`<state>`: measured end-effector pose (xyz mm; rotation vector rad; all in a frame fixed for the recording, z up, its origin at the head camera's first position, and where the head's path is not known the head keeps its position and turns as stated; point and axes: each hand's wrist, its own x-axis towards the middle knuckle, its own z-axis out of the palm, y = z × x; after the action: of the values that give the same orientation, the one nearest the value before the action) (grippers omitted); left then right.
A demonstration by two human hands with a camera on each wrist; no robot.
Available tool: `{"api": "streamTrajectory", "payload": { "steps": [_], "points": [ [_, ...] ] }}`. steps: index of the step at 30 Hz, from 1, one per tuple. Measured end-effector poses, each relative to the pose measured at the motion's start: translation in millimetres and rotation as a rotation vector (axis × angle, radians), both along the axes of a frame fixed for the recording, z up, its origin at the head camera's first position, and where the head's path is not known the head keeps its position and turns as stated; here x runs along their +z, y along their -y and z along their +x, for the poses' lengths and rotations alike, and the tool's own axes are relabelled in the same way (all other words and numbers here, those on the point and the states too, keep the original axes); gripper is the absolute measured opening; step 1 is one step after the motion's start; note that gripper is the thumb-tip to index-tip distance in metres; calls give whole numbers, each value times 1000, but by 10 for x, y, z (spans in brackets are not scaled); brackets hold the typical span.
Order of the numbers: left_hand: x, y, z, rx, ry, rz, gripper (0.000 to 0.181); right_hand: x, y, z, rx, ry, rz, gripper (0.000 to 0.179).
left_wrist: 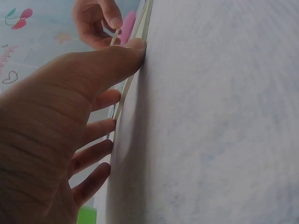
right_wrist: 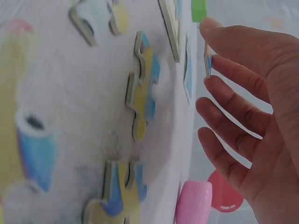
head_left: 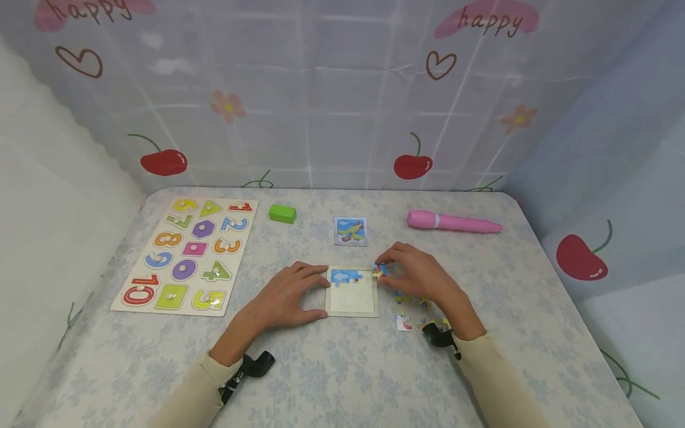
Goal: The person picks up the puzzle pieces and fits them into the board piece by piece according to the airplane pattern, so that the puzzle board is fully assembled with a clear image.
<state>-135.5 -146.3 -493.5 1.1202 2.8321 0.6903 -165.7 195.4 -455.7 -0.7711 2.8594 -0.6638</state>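
A small square puzzle tray (head_left: 350, 302) lies on the table with blue sky-and-cloud pieces (head_left: 343, 276) along its upper left. My left hand (head_left: 283, 297) touches the tray's left edge with thumb and fingertips, the fingers spread. At the tray's upper right corner, my right hand (head_left: 420, 273) pinches a blue jigsaw piece (head_left: 380, 271) between thumb and fingers. The right wrist view shows that piece (right_wrist: 208, 60) edge-on, held off the table. Loose jigsaw pieces (head_left: 404, 322) lie below my right hand, partly hidden by the wrist. Some, yellow and blue (right_wrist: 145, 93), appear close up in the right wrist view.
Behind the tray lies a picture card (head_left: 351, 231) of a yellow plane. A green block (head_left: 282, 214) and a number-and-shape board (head_left: 198, 248) are at the left. A pink pen-shaped thing (head_left: 455, 222) lies at the back right. A printed curtain (head_left: 342, 107) hangs behind the table.
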Motion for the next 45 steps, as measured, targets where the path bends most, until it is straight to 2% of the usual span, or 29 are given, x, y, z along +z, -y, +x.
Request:
{"api": "streamTrajectory", "payload": {
  "steps": [15, 24, 45],
  "points": [
    [-17, -10, -13, 2, -2, -1, 57, 0, 216, -7, 16, 29, 74, 34],
    [-6, -16, -20, 2, 2, -1, 57, -56, 295, -24, 16, 36, 129, 35],
    [-18, -12, -31, 3, 8, -4, 57, -61, 342, -55, 8, 68, 113, 36]
  ]
}}
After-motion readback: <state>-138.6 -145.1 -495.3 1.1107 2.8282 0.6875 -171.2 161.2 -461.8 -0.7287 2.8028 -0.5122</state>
